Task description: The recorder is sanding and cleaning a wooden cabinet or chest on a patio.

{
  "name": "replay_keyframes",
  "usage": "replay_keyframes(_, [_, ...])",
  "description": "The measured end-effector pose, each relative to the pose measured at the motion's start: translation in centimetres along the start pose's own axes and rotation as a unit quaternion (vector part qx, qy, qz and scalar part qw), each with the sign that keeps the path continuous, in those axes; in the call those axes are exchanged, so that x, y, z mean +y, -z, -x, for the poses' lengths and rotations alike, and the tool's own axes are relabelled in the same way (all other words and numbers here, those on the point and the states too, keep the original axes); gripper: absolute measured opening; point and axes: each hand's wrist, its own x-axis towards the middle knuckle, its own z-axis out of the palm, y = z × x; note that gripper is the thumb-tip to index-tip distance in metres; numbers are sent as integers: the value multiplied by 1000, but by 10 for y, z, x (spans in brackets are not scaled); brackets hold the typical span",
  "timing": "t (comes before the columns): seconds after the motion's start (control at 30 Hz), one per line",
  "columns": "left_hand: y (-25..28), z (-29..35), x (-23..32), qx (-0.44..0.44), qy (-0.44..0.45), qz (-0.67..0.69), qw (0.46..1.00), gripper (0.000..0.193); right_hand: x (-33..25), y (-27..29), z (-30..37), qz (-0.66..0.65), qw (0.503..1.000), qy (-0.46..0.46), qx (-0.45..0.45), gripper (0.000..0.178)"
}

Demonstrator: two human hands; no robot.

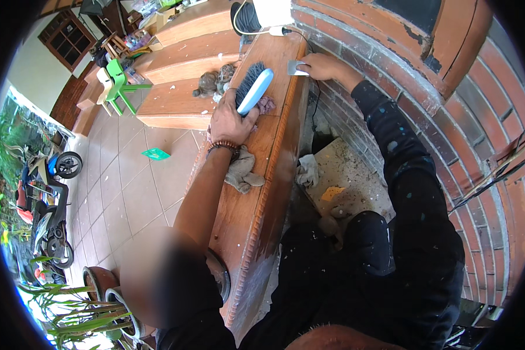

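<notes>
My left hand (230,121) grips the white and blue handle of a dark-bristled brush (252,87), held over a long reddish wooden ledge (245,216) with a carved edge. A beaded bracelet sits on that wrist. Farther along the ledge, my right hand (324,65), in a dark paint-flecked sleeve, presses a small flat metal scraper (297,67) against the ledge, close to the curved brick wall (391,76). A crumpled grey rag (243,173) lies on the ledge under my left forearm. A small purple cloth (267,105) lies beside the brush.
Between ledge and wall, a dirty slab (356,175) holds another rag (308,169) and a yellow sponge (332,193). A white box with a black cable (271,11) sits at the ledge's far end. Wooden steps (186,64), a green chair (119,81), parked motorbikes (46,198) and plant pots (99,280) stand left.
</notes>
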Motion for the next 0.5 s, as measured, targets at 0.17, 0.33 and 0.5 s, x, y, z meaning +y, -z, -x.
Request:
replay_keyframes(0.17, [6, 5, -7, 1, 12, -7, 1000, 49, -17, 13, -16, -106, 969, -163, -150, 39])
replay_keyframes(0.33, [7, 2, -5, -1, 14, -3, 1000, 48, -13, 14, -14, -184, 945, -195, -189, 42])
replay_keyframes(0.5, [13, 6, -9, -1, 20, -5, 1000, 47, -21, 12, -22, -194, 926, -207, -248, 44])
